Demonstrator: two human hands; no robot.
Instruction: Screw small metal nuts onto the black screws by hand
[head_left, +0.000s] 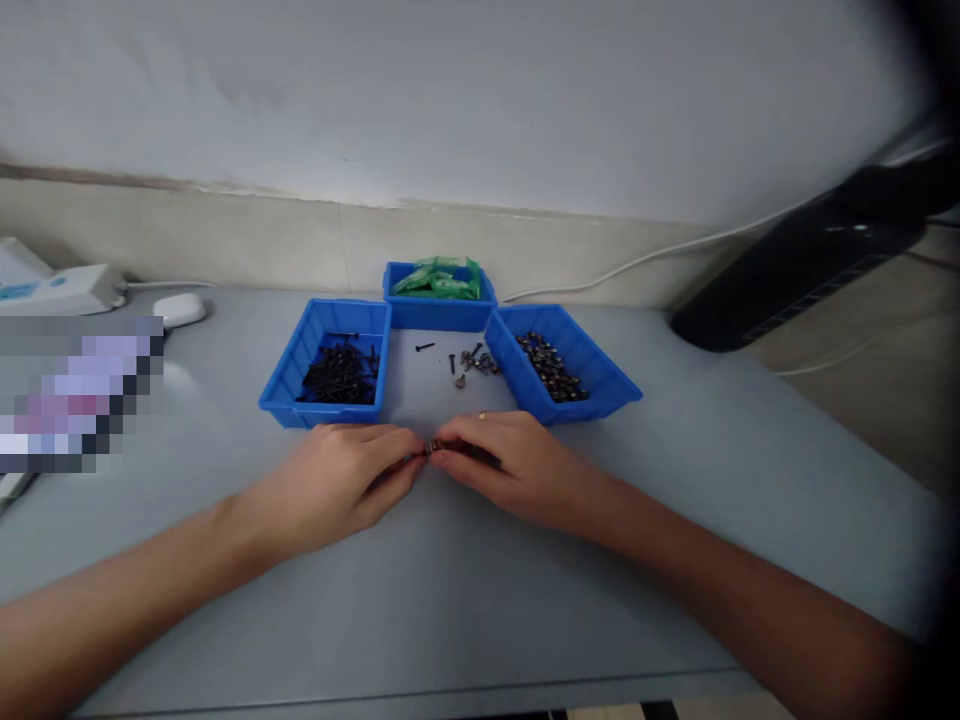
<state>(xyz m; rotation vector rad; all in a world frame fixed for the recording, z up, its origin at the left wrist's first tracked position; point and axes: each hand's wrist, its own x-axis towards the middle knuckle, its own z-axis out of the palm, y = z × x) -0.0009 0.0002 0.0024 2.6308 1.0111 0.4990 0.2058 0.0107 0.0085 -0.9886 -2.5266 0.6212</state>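
My left hand [349, 478] and my right hand [517, 465] meet at the middle of the grey table, fingertips pinched on a small metal part [432, 447] between them. Its exact shape is too small to tell. Just beyond them lie a few loose black screws [452, 364] and several small metal pieces [484, 364]. On the left stands a blue bin [324, 412] of black screws [341, 372]. The blue bin [600, 402] on the right holds small metallic fittings [551, 368]. Behind, a third blue bin [441, 315] contains green packets [450, 283].
A blurred-out device [90, 385] lies at the left, near a white rounded object [178, 309] and a white power strip [82, 290]. At the right back leans a black cylindrical object [795, 265]. A white cable [637, 266] runs along the wall.
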